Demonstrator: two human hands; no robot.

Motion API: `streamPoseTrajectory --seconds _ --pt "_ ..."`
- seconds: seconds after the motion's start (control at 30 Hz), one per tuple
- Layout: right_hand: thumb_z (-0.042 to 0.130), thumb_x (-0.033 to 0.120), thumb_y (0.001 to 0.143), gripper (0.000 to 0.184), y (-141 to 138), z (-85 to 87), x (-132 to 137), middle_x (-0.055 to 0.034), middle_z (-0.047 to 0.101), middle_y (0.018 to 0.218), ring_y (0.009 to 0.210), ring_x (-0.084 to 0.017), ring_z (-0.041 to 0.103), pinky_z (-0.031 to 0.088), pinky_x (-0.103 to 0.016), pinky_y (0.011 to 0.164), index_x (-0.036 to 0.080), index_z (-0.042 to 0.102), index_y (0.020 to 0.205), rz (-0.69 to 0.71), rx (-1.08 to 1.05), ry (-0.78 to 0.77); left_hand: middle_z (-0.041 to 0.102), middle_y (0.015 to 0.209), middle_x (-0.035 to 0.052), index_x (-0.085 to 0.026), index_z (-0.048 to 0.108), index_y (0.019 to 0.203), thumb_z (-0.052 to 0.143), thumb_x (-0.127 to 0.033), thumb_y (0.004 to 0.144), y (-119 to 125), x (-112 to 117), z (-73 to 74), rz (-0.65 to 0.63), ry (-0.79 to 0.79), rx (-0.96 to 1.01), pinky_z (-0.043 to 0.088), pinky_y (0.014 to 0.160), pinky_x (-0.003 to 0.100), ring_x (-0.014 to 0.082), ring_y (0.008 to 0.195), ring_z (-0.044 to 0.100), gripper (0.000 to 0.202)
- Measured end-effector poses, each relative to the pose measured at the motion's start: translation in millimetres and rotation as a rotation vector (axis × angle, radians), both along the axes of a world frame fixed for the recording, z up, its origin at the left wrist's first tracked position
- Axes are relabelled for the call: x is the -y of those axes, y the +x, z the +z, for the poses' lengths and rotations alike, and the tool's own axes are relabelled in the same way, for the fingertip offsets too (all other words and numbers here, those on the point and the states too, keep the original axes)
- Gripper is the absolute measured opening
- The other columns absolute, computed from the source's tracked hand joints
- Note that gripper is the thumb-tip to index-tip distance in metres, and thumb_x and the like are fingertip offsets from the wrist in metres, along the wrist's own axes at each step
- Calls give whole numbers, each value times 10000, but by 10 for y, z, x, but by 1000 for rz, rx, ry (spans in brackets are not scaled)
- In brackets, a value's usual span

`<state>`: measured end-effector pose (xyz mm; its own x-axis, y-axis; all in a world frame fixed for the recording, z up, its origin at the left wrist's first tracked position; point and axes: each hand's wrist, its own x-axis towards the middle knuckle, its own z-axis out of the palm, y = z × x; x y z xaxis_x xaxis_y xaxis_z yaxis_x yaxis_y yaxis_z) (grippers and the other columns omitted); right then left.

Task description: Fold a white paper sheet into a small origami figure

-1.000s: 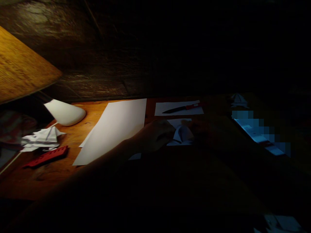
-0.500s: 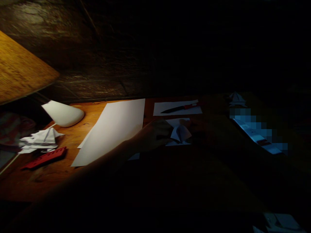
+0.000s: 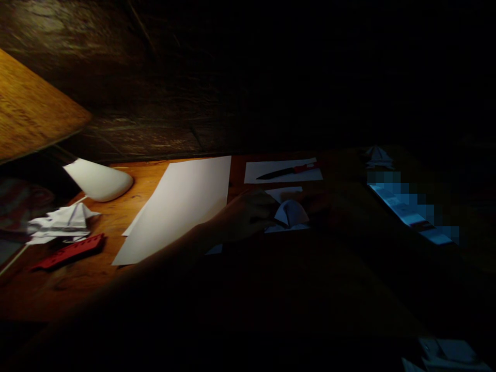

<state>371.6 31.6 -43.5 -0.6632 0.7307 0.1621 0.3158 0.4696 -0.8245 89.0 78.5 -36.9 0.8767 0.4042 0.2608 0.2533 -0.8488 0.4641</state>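
White paper, folded into a small peaked shape [image 3: 290, 213], sits in the dim middle of the wooden desk [image 3: 77, 289] on a flat white sheet [image 3: 284, 194]. The left hand [image 3: 248, 214] lies in deep shadow just at its 9 o'clock side, and its curled fingers seem to touch the fold, though whether they pinch it is impossible to tell. The right hand [image 3: 321, 204] is nearly lost in darkness at the fold's 3 o'clock side; it looks close to the paper, but its shape and grip cannot be made out. The forearm hides the lower edge of the large white sheet [image 3: 182, 206], which lies at about 9 o'clock from the fold.

At 12 o'clock, a dark-bladed knife with a red handle [image 3: 287, 171] rests on another white sheet [image 3: 263, 175]. Farther toward 9 o'clock are a white cone-shaped lamp head [image 3: 98, 181], a crumpled folded-paper piece [image 3: 62, 222] and a flat red object [image 3: 67, 251] whose kind is hard to tell. A second small paper fold [image 3: 377, 157] sits in the gloom at about 2 o'clock, and beyond it a bluish lit strip [image 3: 406, 209] is pixelated past recognition.
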Motion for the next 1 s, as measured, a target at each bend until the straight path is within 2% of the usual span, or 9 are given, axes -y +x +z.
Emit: streamPoseTrajectory --seconds 0.23,0.4,0.5,0.6,0.8,1.0 --pt "651 193 899 283 -43 29 47 25 697 1320 1195 -220 663 505 -378 1027 363 800 1068 -46 30 -28 715 1163 63 -277 784 924 677 -237 925 -5 -1 -9 -39 75 27 522 987 435 235 1153 612 114" --pt "637 161 905 319 -55 84 59 20 703 1319 1201 -221 661 485 -408 1064 360 790 1101 -43 42 -14 701 1148 61 -276 768 973 634 -266 960 -2 11 23 -51 91 -39 500 1012 425 231 1160 590 135" --pt "613 139 909 357 -43 92 48 24 704 1320 1197 -226 665 490 -415 1053 362 776 1134 -40 83 -7 679 1166 66 -265 759 919 609 -260 964 -1 27 42 -45 100 -70 499 1005 428 237 1162 577 157" --pt "618 167 916 334 -34 84 41 21 709 1313 1169 -224 676 504 -403 1025 359 772 1142 -54 99 21 667 1164 68 -254 746 865 576 -237 967 6 37 52 -57 115 -92 501 987 424 238 1148 573 200" --pt "620 203 922 279 -52 127 61 -7 738 1253 1093 -221 699 520 -376 960 311 779 1125 -66 162 80 675 1101 65 -229 727 905 566 -227 980 20 22 32 -97 183 -43 501 969 400 226 1109 575 178" --pt "624 279 933 191 -85 311 134 -21 777 1107 947 -205 719 521 -325 822 240 784 1029 -100 236 106 693 1050 45 -214 698 938 567 -201 984 17 30 51 -129 292 -51 479 977 391 226 1097 571 140"
